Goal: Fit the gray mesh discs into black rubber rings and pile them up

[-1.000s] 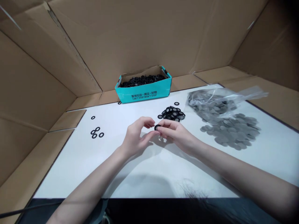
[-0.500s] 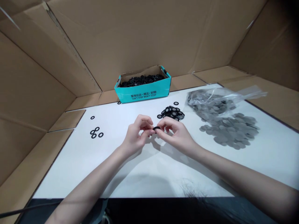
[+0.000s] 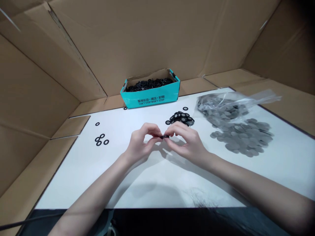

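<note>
My left hand [image 3: 141, 141] and my right hand [image 3: 188, 141] meet above the middle of the white table [image 3: 157, 183]. Both pinch one small black ring [image 3: 165, 136] between their fingertips, seen almost edge-on. Just beyond the hands lies a small heap of black rings [image 3: 181, 118]. To the right is a spread pile of grey round discs [image 3: 242, 137].
A teal box [image 3: 150, 95] full of black rings stands at the back. A clear plastic bag [image 3: 226, 106] of grey discs lies at the right rear. Several loose black rings [image 3: 101, 139] sit at the left. Cardboard walls enclose the table on three sides.
Both hands have curled closer together around the black ring, and the ring has tipped from facing the camera to nearly edge-on.
</note>
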`<state>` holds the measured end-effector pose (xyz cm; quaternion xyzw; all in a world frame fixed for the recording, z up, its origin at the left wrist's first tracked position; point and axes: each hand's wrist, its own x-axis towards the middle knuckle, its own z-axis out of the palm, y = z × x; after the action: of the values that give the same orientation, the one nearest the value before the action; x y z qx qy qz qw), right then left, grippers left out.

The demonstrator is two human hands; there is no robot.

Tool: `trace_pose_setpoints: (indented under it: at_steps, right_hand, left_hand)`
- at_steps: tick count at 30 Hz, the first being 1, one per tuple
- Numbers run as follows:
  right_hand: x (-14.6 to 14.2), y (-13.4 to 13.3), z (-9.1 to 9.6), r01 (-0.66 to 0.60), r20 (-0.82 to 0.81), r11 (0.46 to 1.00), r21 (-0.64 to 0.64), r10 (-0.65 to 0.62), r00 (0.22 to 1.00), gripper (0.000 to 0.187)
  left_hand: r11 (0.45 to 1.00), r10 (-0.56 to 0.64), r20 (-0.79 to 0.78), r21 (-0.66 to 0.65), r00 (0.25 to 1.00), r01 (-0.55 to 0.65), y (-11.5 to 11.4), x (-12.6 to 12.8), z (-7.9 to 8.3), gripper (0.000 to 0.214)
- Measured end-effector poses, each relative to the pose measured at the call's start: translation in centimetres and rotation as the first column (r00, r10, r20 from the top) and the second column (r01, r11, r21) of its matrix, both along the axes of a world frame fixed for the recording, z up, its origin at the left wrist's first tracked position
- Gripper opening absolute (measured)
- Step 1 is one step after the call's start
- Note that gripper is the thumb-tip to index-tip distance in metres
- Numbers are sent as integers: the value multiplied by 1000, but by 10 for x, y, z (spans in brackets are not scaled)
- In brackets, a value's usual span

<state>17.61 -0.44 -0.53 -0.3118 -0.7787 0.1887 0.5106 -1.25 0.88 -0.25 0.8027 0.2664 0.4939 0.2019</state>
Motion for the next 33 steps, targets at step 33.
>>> trace_pose_setpoints:
  at_steps: [33]
  right_hand:
    - [-5, 2, -3, -422, -450, 572, -704, 101, 887, 27]
  left_hand:
    - [937, -25, -104, 343, 994, 59, 0, 3, 5, 36]
